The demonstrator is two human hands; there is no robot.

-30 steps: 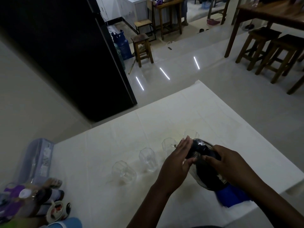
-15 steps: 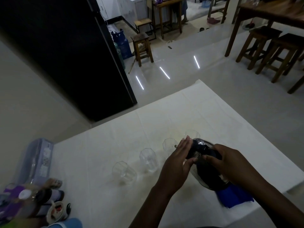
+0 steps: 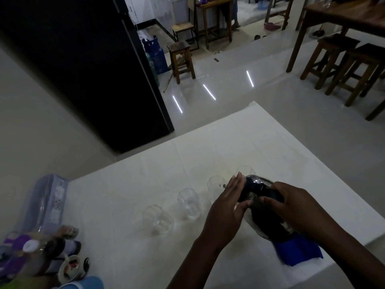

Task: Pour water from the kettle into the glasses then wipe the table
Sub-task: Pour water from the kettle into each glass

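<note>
A dark kettle [image 3: 263, 207] with a shiny lid is tilted forward over the white table [image 3: 129, 205]. My right hand [image 3: 295, 207] grips its handle from the right. My left hand [image 3: 227, 205] lies flat against the kettle's left side, fingers straight. Several clear glasses stand in a diagonal row: one at the left [image 3: 156, 220], one in the middle [image 3: 189, 203], one [image 3: 216, 185] partly behind my left hand, and the farthest [image 3: 245, 171] just beyond the kettle's top. A blue cloth [image 3: 300, 252] lies under the kettle's base.
Bottles and small jars [image 3: 41, 253] crowd the table's near left corner beside a pale plastic box [image 3: 43, 203]. A black fridge [image 3: 83, 65] stands beyond the table. Wooden stools [image 3: 341, 63] and a wooden table [image 3: 343, 15] are across the tiled floor.
The kettle and both hands have stayed almost in place, with the kettle shifting very slightly. The glasses have not moved.
</note>
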